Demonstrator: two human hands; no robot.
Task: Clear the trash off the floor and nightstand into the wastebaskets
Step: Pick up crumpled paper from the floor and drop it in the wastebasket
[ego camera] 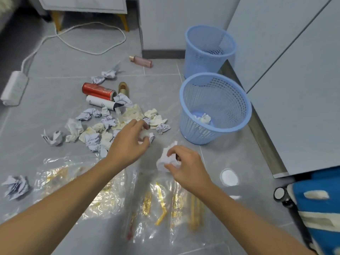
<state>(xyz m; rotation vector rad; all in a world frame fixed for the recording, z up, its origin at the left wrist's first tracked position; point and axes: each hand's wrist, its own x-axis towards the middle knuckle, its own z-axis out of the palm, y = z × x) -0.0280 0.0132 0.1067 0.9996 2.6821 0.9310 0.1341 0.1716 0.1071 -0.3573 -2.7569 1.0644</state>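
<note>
Plastic bags point(103, 190) lie on the floor under both arms. Right hand point(187, 166) grips a tissue point(165, 159); left hand point(128, 142) pinches a paper ball point(151, 137). Two baskets point(215, 107) stand beyond the right hand.

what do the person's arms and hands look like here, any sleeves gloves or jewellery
Both arms are bare for all of their length in view, with no sleeve edge showing. The left hand and the right hand wear no gloves. No watch, bracelet or strap shows at either wrist, and no ring shows on the fingers in view. No markings show on either arm.
</note>
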